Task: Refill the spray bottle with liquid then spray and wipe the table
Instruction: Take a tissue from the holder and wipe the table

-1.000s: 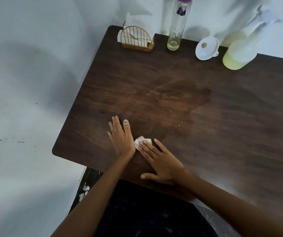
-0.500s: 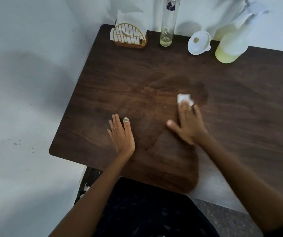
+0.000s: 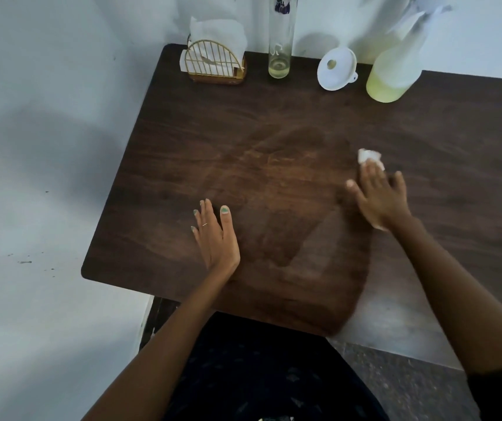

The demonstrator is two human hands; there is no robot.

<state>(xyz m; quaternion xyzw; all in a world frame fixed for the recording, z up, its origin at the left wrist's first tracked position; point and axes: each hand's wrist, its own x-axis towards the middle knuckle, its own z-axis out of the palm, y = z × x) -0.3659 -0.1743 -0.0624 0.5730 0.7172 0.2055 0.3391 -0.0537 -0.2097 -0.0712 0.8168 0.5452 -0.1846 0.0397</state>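
On table [image 3: 182,165]: left hand [image 3: 216,235] flat; right hand [image 3: 380,199] presses tissue [image 3: 366,155].

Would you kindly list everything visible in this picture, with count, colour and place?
table: one, dark brown wood, against the wall
napkin holder: one, gold wire, back left corner, white napkins in it
glass bottle: one, clear, a little yellowish liquid, right of the holder
funnel: one, white, between the bottles
spray bottle: one, frosted, yellow-green liquid, back right
tissue: one, white, crumpled, under the right fingers
left hand: flat on the table, near edge
right hand: pressing the tissue, mid-right
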